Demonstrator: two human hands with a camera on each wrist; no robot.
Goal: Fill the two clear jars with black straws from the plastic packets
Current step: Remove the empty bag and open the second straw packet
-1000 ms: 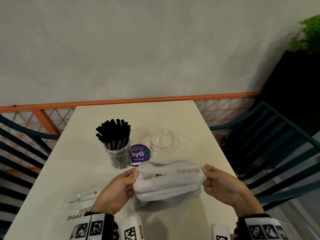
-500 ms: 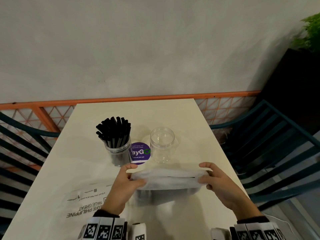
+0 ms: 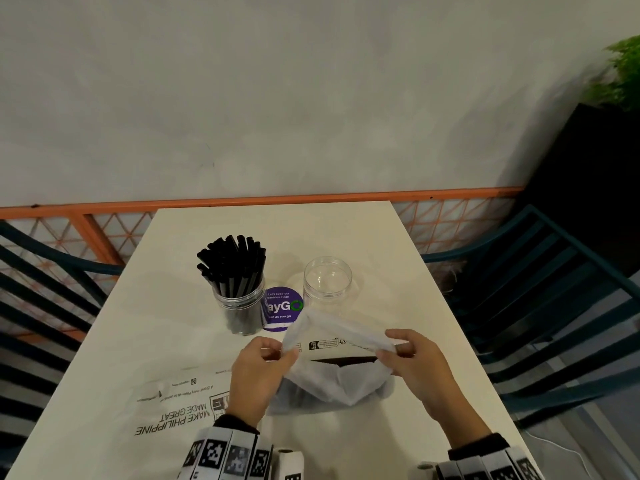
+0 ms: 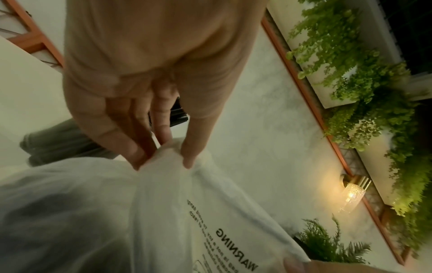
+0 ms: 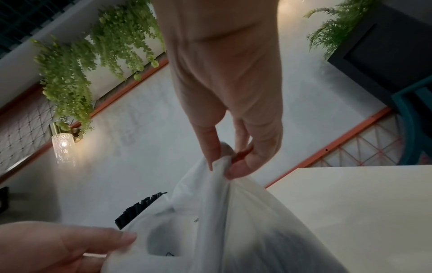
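Note:
A frosted plastic packet (image 3: pixel 337 368) with dark straws inside hangs over the near part of the table, its mouth pulled apart. My left hand (image 3: pixel 258 372) pinches the packet's left rim (image 4: pixel 168 157). On the other side my right hand (image 3: pixel 412 362) pinches the right rim (image 5: pixel 222 164). Behind the packet stands one clear jar (image 3: pixel 240 306) packed with upright black straws (image 3: pixel 232 263). To its right a second clear jar (image 3: pixel 327 282) stands with nothing in it.
A flat printed plastic packet (image 3: pixel 173 407) lies on the table (image 3: pixel 346 230) at the near left. A purple round sticker (image 3: pixel 282 308) sits between the jars. Dark teal chairs (image 3: pixel 540 292) flank the table, and an orange rail (image 3: pixel 263 200) runs behind it.
The packet was held folded flat between my hands; now its mouth is spread wide and its far rim is lifted toward the empty jar. Both hands have kept their hold.

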